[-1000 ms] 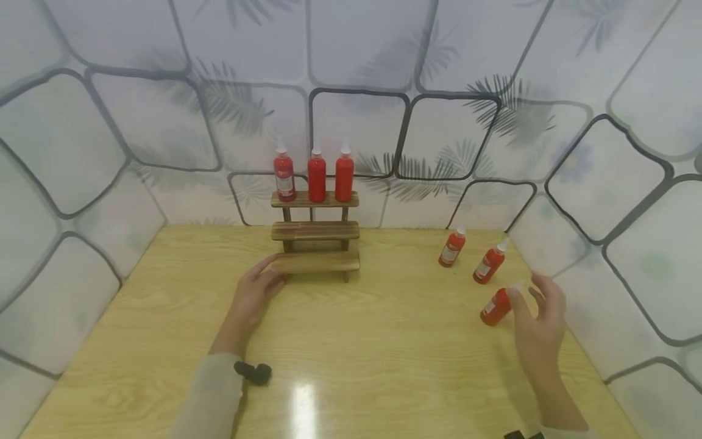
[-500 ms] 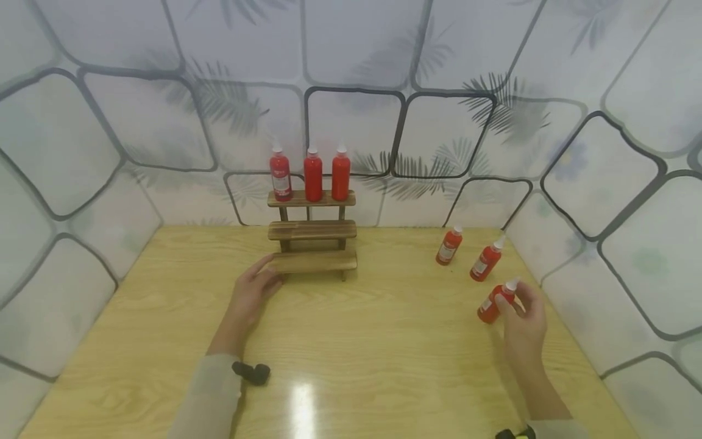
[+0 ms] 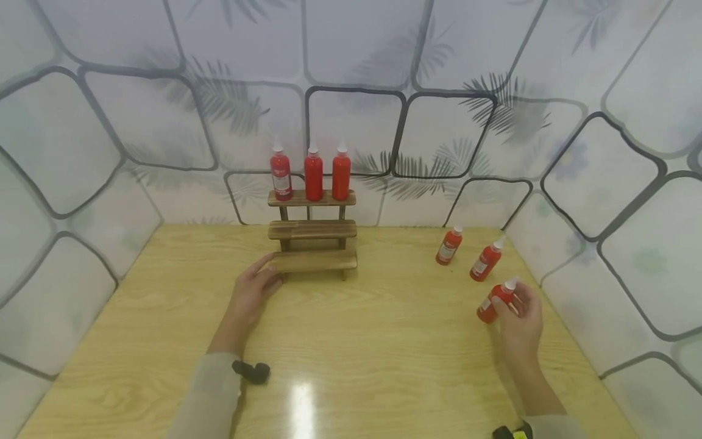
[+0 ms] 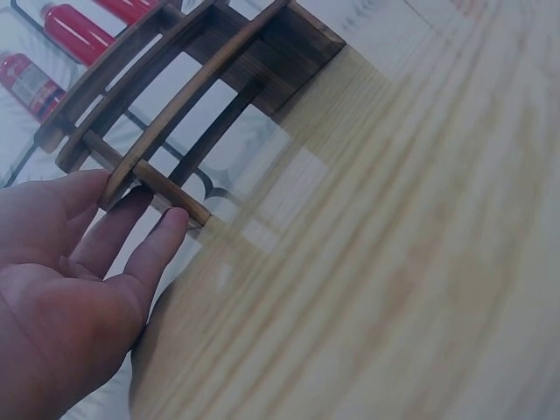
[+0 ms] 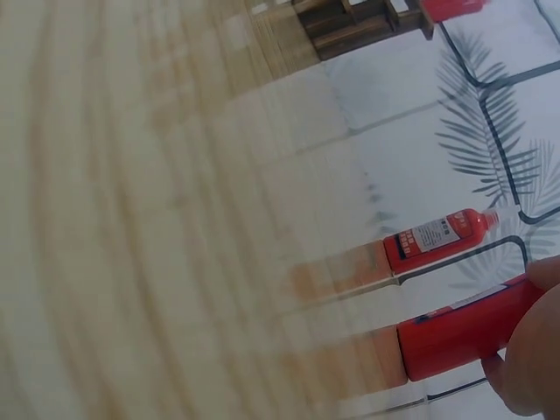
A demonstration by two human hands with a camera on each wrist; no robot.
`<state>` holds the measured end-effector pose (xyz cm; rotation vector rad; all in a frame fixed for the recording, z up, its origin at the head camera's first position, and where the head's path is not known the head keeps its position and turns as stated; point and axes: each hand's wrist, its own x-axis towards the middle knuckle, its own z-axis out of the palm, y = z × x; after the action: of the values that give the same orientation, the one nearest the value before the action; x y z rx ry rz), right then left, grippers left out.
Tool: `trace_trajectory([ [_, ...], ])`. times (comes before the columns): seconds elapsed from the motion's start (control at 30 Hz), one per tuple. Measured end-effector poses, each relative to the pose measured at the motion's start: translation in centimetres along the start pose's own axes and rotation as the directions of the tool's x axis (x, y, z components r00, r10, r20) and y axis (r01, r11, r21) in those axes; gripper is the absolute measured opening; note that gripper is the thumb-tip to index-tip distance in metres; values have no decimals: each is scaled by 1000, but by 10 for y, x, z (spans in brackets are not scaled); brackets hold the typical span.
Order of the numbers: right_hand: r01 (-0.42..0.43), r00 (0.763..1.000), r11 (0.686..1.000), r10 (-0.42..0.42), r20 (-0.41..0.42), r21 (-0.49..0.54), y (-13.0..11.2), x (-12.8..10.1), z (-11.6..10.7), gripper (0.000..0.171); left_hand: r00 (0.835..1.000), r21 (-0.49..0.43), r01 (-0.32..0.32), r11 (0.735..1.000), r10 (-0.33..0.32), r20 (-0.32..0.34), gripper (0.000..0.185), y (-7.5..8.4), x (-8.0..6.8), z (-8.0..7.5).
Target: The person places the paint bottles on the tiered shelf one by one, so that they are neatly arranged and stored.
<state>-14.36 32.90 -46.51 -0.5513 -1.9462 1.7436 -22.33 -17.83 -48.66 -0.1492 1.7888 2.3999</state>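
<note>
In the right hand (image 3: 520,326), I've got a red bottle (image 3: 487,311) pinched, two more bottles (image 3: 485,263) just beyond it; the left hand (image 3: 252,294) holds the wooden rack (image 3: 312,230) by one end. Grasping step, I'd judge; next calls for a steady, upright lift.

left hand (image 3: 255,289) touches rack (image 3: 312,230); right hand (image 3: 522,324) grips bottle (image 3: 488,311)
</note>
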Motion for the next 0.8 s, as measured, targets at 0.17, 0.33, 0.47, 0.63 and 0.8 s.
trace_trajectory([
  [0.17,29,999,1000,-29,-20,4,0,1,3,59,1000,-16,14,1000,-14,3,54,7,-5,4],
  [0.33,84,996,996,-84,3,-22,-1,2,8,57,1000,-22,17,1000,-17,6,53,8,-5,4],
  [0.47,105,994,991,-103,23,-87,-3,2,14,56,1000,-20,15,1000,-14,9,54,7,-4,3],
  [0.63,99,994,991,-94,57,-94,-6,2,22,55,1000,-7,14,1000,-14,13,54,7,-3,2],
  [0.8,128,989,987,-120,86,-99,-10,1,31,53,1000,-8,17,1000,-17,15,54,7,-4,2],
])
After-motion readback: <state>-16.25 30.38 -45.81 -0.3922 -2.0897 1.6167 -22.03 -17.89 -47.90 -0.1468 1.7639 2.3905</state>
